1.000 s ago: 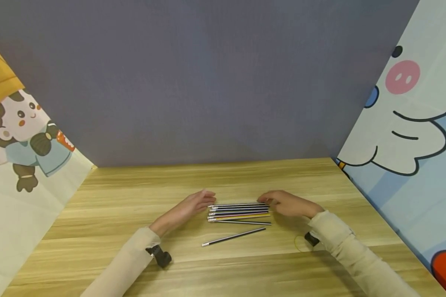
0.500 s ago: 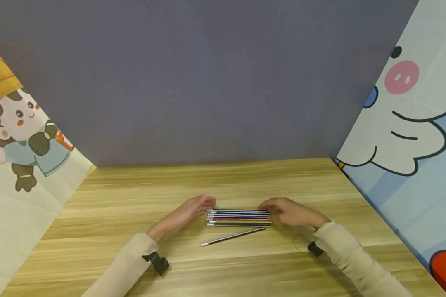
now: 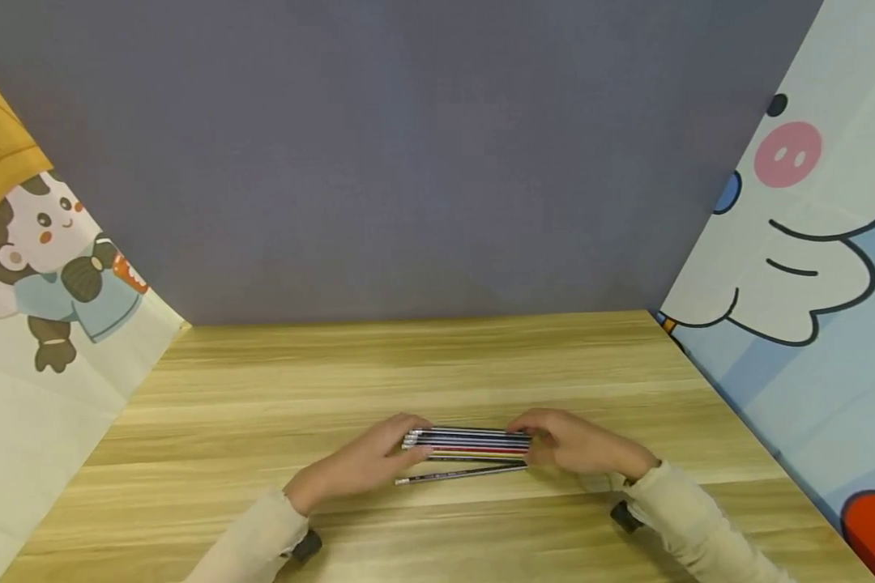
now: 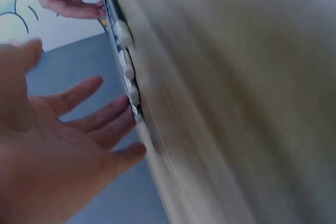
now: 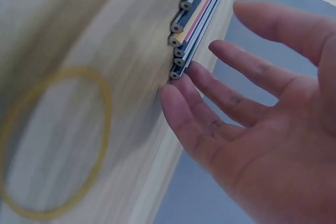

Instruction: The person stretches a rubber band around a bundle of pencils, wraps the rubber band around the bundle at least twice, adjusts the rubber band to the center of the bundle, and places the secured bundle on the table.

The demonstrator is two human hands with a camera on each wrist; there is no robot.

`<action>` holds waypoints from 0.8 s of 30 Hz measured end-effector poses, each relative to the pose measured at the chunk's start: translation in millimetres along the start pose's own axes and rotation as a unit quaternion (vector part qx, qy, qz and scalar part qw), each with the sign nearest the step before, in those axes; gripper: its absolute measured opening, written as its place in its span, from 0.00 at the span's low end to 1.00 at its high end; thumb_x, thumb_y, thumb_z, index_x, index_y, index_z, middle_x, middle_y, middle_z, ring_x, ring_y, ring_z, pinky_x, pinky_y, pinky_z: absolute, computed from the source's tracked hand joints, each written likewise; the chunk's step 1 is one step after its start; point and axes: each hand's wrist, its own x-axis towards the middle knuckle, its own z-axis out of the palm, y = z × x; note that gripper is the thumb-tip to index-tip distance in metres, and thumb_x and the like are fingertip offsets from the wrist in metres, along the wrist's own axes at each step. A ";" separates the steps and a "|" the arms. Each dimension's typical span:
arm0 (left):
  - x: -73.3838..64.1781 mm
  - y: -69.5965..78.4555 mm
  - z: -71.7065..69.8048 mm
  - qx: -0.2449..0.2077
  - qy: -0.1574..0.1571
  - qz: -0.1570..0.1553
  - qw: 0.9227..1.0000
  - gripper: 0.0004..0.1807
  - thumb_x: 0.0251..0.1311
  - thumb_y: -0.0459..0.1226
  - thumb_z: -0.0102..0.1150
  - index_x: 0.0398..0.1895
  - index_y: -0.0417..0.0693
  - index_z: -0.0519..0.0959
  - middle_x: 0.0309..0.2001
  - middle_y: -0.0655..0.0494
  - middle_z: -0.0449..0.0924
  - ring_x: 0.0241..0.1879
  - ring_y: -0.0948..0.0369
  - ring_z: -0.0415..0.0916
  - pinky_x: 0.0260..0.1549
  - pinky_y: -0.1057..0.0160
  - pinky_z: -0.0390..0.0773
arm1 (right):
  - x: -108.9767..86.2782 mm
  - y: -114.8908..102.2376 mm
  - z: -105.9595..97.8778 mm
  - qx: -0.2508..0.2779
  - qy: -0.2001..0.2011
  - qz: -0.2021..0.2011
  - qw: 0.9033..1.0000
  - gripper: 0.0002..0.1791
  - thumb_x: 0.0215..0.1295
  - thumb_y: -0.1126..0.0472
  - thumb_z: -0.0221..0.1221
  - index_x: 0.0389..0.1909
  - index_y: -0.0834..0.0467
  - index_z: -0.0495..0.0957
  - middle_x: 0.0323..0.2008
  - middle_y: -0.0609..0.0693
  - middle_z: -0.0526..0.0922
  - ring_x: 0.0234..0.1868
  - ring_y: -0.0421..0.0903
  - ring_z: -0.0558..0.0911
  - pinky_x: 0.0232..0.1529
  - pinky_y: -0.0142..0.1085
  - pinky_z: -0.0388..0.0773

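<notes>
A flat row of pencils lies side by side on the table, white eraser ends to the left. Closest to the camera, one more pencil slants, its right end almost meeting the row. My left hand is at the eraser ends, fingertips against the far side of the row, thumb spread apart on the near side. At the unsharpened ends, my right hand has its fingers along the far edge, loosely bent, with the thumb apart from the pencils.
A yellow rubber band lies on the wooden table, below the right wrist. Behind the table stands a grey panel. Cartoon-printed walls flank both sides.
Both hands have moved toward the camera, and the row of pencils has slid with them, close to the slanted pencil. The pencil that was askew in the row now lies in line.
</notes>
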 end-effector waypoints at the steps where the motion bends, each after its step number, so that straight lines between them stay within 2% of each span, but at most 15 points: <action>1: -1.8 1.4 1.8 0.002 0.006 0.000 1.000 0.31 0.75 0.57 0.42 0.67 0.44 0.70 0.67 0.52 0.71 0.68 0.54 0.65 0.68 0.48 0.66 | -1.7 -1.4 1.5 0.005 -0.002 0.002 1.000 0.25 0.71 0.53 0.61 0.64 0.57 0.73 0.60 0.53 0.75 0.54 0.52 0.76 0.49 0.46 0.79; 3: -5.7 4.8 4.5 -0.005 0.013 -0.005 1.000 0.30 0.77 0.55 0.39 0.67 0.43 0.71 0.66 0.51 0.72 0.68 0.53 0.65 0.69 0.47 0.65 | -4.8 -4.3 4.7 0.017 -0.004 0.005 1.000 0.26 0.71 0.52 0.60 0.65 0.57 0.72 0.61 0.54 0.74 0.57 0.55 0.75 0.52 0.50 0.78; 7: -13.1 11.2 6.5 -0.044 0.014 -0.028 0.999 0.31 0.78 0.54 0.35 0.68 0.42 0.69 0.67 0.50 0.71 0.69 0.51 0.65 0.68 0.44 0.65 | -10.4 -9.9 12.0 -0.006 0.004 0.017 1.000 0.34 0.66 0.49 0.65 0.69 0.56 0.69 0.66 0.56 0.69 0.66 0.59 0.69 0.60 0.59 0.73; 11: -18.5 14.8 6.0 -0.105 0.013 -0.047 0.993 0.31 0.79 0.54 0.32 0.70 0.41 0.66 0.69 0.47 0.68 0.70 0.47 0.63 0.68 0.41 0.63 | -12.9 -16.9 20.3 -0.075 0.009 0.034 0.997 0.46 0.56 0.46 0.72 0.73 0.53 0.63 0.69 0.55 0.65 0.69 0.59 0.63 0.61 0.59 0.71; 13: -20.4 14.8 6.3 -0.124 0.015 -0.050 0.991 0.32 0.79 0.54 0.32 0.71 0.40 0.65 0.69 0.47 0.68 0.70 0.47 0.62 0.69 0.40 0.62 | -12.9 -20.0 24.1 -0.105 0.013 0.037 0.994 0.48 0.54 0.47 0.73 0.74 0.53 0.61 0.70 0.56 0.63 0.70 0.59 0.62 0.62 0.58 0.71; 20: -24.8 15.1 8.7 -0.128 0.025 -0.049 0.990 0.30 0.79 0.54 0.34 0.70 0.43 0.67 0.67 0.50 0.70 0.69 0.49 0.64 0.68 0.41 0.64 | -11.6 -26.0 34.7 -0.173 0.057 0.018 0.983 0.39 0.61 0.54 0.70 0.71 0.56 0.66 0.65 0.57 0.69 0.66 0.58 0.68 0.60 0.55 0.75; 24: -25.6 17.6 8.3 -0.130 0.038 -0.057 0.989 0.31 0.78 0.54 0.34 0.70 0.42 0.66 0.72 0.42 0.62 0.72 0.44 0.57 0.69 0.37 0.58 | -12.2 -26.4 39.7 -0.195 0.080 0.014 0.977 0.33 0.62 0.57 0.69 0.67 0.58 0.71 0.60 0.56 0.74 0.61 0.55 0.73 0.55 0.52 0.78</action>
